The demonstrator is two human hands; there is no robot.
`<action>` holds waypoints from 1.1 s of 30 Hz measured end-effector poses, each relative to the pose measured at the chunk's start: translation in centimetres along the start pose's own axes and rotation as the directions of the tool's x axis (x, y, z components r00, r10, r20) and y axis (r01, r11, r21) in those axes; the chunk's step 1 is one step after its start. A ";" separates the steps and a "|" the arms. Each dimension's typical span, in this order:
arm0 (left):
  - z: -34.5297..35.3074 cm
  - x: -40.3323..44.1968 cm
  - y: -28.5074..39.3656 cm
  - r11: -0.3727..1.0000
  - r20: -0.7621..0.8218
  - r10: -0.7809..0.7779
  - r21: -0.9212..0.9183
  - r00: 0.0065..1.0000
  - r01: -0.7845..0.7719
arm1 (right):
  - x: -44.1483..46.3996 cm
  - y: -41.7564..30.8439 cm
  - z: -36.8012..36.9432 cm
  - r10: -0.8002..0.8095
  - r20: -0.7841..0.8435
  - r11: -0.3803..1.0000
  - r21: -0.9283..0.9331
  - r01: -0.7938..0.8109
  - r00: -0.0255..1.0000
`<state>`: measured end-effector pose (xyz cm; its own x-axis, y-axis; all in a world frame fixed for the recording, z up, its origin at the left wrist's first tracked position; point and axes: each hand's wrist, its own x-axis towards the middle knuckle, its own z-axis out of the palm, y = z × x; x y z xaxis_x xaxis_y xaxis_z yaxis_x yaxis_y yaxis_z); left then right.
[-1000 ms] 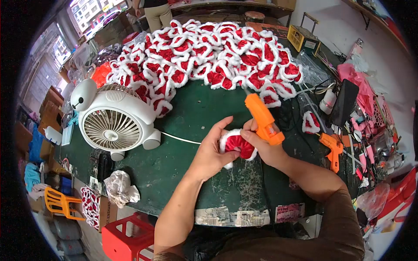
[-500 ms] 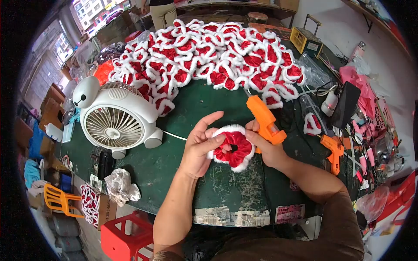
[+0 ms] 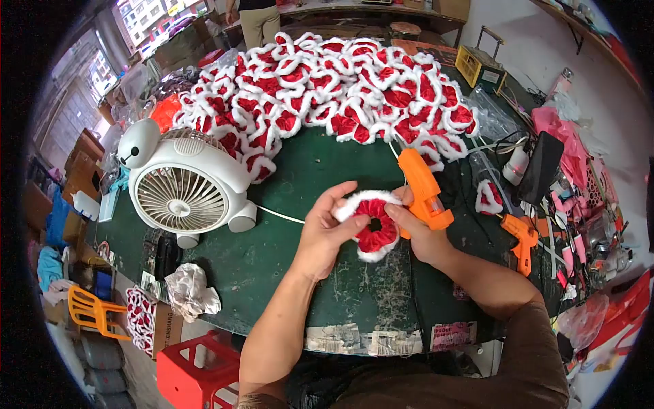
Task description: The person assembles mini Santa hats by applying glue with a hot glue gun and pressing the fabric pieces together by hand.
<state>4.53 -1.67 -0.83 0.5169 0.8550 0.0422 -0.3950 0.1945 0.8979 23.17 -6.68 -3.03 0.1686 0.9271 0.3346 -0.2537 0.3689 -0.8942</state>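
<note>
A round red ring with white fluffy trim (image 3: 375, 240) is held over the green table, its dark centre hole facing up. My left hand (image 3: 328, 232) pinches its left side, thumb on the red cloth. On the other side, my right hand (image 3: 421, 235) grips the ring's upper right edge with the thumb. That same hand also holds an orange glue gun (image 3: 420, 184), its nozzle pointing away toward a big pile of similar red and white pieces (image 3: 327, 85). The fingers wrapped behind the gun are partly hidden.
A white fan (image 3: 184, 191) stands on the left of the green table (image 3: 320, 167), near crumpled wrapping (image 3: 192, 292). Another orange glue gun (image 3: 522, 242), cables and pink items lie right. A red stool (image 3: 197, 371) is below; a person (image 3: 259, 20) stands beyond.
The ring went from folded to opened out, then shifted slightly right and turned in my hands. My left hand moved right with it, and the glue gun tilted a little.
</note>
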 end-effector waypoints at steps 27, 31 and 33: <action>0.2 -0.3 0.4 0.998 0.050 -0.026 0.051 0.998 0.023 | 0.2 0.6 -0.3 -0.080 0.034 0.991 -0.104 0.083 0.996; -0.4 -0.5 1.6 0.981 0.086 0.004 -0.193 0.996 0.012 | 0.0 -0.2 -0.1 0.073 0.012 0.997 -0.018 -0.073 0.997; -0.6 -0.5 1.7 0.954 0.164 -0.047 -0.284 0.985 0.093 | -0.2 0.0 0.1 0.053 0.026 0.998 -0.033 -0.052 0.998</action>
<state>3.12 -1.50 0.40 0.6525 0.7544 0.0710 -0.5448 0.4019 0.7360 23.04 -6.81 -3.07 0.1306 0.9467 0.2946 -0.2301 0.3180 -0.9198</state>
